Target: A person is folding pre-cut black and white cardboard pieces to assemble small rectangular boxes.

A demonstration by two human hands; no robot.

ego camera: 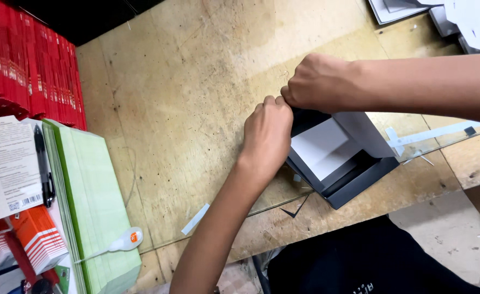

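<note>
Left hand [268, 132], right hand [321, 83] touching, fingers curled down.

Two hands [299, 109], one black box [343, 163], one pen [44, 166].

Bare tabletop [185, 98] lies open between green stack [96, 201] and box [340, 163].

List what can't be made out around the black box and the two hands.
- Head view: fingers of left hand and right hand, curled over the black box edge, hidden by the knuckles.
- Box's far corner: covered by both hands.
- White sheets: cut off by top edge.
</note>
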